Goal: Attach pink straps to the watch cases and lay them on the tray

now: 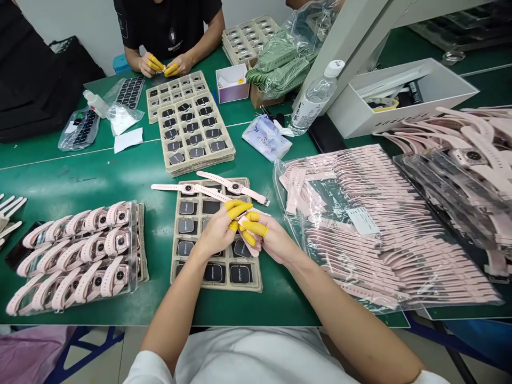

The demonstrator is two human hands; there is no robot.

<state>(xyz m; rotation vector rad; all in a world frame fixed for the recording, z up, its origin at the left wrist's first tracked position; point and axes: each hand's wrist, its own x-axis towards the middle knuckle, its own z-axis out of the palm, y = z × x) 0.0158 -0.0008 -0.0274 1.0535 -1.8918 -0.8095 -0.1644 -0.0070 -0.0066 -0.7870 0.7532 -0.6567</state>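
Note:
My left hand [219, 228] and my right hand [272, 237] meet above a moulded tray [256, 285], with yellow covers on several fingers. Closed fingers of the right hand pinch a pale pink watch strap [253, 249], whose end hangs below them. The left fingers are closed on a small watch, mostly hidden, with a thin dark edge showing. Square dark watch faces [241, 273] fill the tray's pockets. Across its far edge lie two watches with pink straps, one on the left [188, 188] and one on the right [236, 188].
At left, strapped pink watches [120, 274] stand in rows on trays. A plastic bag of pink straps [400, 229] lies right. Ahead are stacked trays [196, 160], a tissue pack [266, 140], a bottle [316, 101] and a white box [360, 125]. A co-worker's hands [178, 65] work opposite.

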